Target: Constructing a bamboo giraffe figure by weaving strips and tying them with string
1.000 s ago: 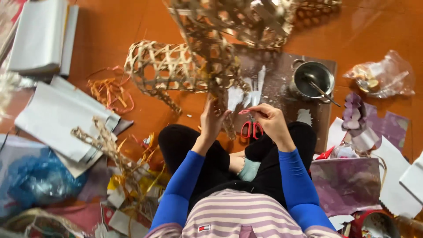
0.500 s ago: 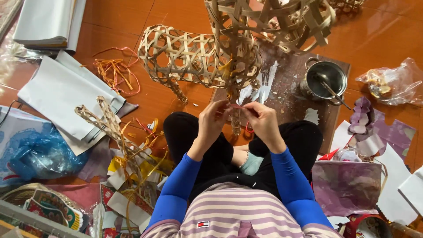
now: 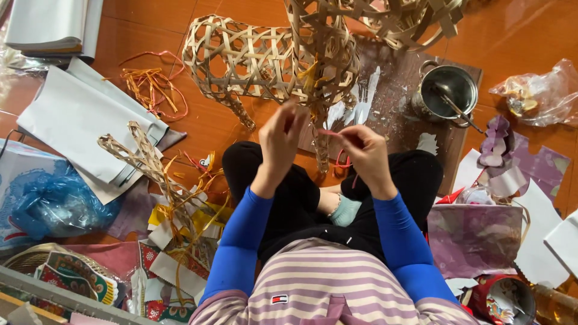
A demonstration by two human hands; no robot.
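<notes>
Hands have drifted apart. Right hand (image 3: 364,150) pinches a red strip (image 3: 330,132) at fingertips; left hand (image 3: 282,135) fingers curl against the woven frame (image 3: 322,66), grip unclear.

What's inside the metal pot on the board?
The metal pot holds a thin stick-like tool leaning out over its rim. The dark interior hides any contents at the bottom, and the tool's lower end.

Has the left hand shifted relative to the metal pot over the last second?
Yes. The left hand has risen away from the lap toward the woven bamboo frame, closer to level with the metal pot.
</notes>
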